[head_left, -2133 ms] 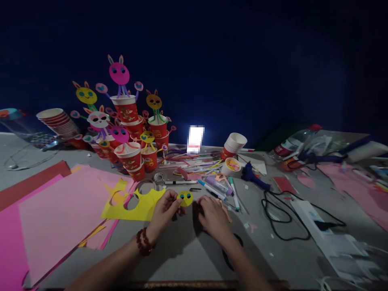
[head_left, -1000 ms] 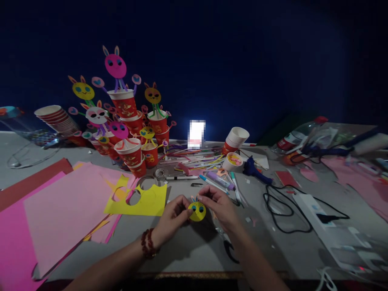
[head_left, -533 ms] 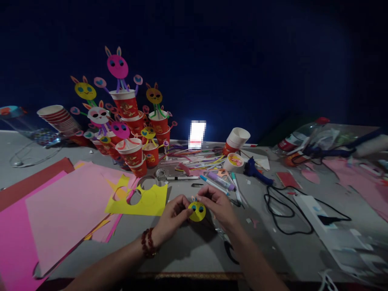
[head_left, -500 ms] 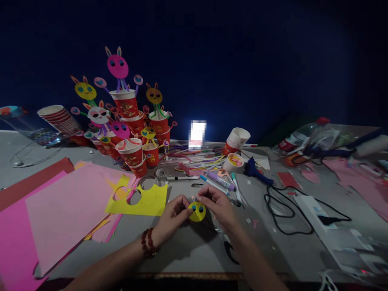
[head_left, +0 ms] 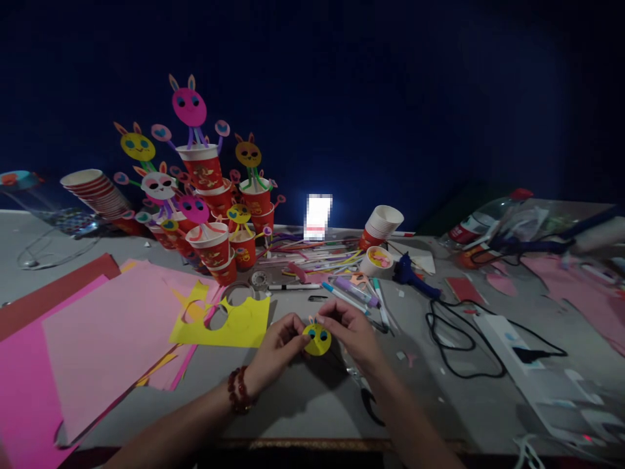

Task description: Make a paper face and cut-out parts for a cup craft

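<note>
Low over the table's front middle, a small round yellow paper face [head_left: 318, 346] with blue-and-black eyes is held between both hands. My left hand [head_left: 282, 343] pinches its left edge between thumb and fingers. At the top of the face, my right hand [head_left: 347, 327] pinches a small paper ear [head_left: 312, 320]; a second ear is partly covered by the fingertips. Beyond the hands lie several markers [head_left: 349, 296] and a black-and-white pen [head_left: 294, 286]. Scissors [head_left: 370, 402] rest partly under my right forearm.
Paper cups with animal figures [head_left: 208, 241] stand back left. Pink paper sheets [head_left: 112, 332] and a cut yellow sheet [head_left: 239, 324] lie left. A blue glue gun [head_left: 414, 280], its black cord, a power strip [head_left: 512, 365] and a plastic bottle [head_left: 481, 218] are right. A lit screen [head_left: 318, 217] stands behind.
Almost nothing differs. The yellow paper face has shifted very slightly upward, and both hands keep the same pinch.
</note>
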{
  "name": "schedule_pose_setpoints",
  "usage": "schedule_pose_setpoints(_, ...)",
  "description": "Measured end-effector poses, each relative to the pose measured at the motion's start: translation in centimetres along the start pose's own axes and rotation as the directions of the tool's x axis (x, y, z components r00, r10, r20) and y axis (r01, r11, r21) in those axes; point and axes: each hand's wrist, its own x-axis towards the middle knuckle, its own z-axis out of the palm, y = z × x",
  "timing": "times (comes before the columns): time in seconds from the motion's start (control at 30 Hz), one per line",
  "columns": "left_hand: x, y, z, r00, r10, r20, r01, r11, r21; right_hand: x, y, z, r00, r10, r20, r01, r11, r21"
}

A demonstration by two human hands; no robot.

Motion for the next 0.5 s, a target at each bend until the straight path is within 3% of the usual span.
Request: schedule_pose_setpoints(0.5,0.10,-0.02,0.03,1.000,-0.014,-0.005,0.014,0.999,-0.042,-0.08,0.06,-0.09,0.999,-0.027,0.024,0.027,0.999,-0.021)
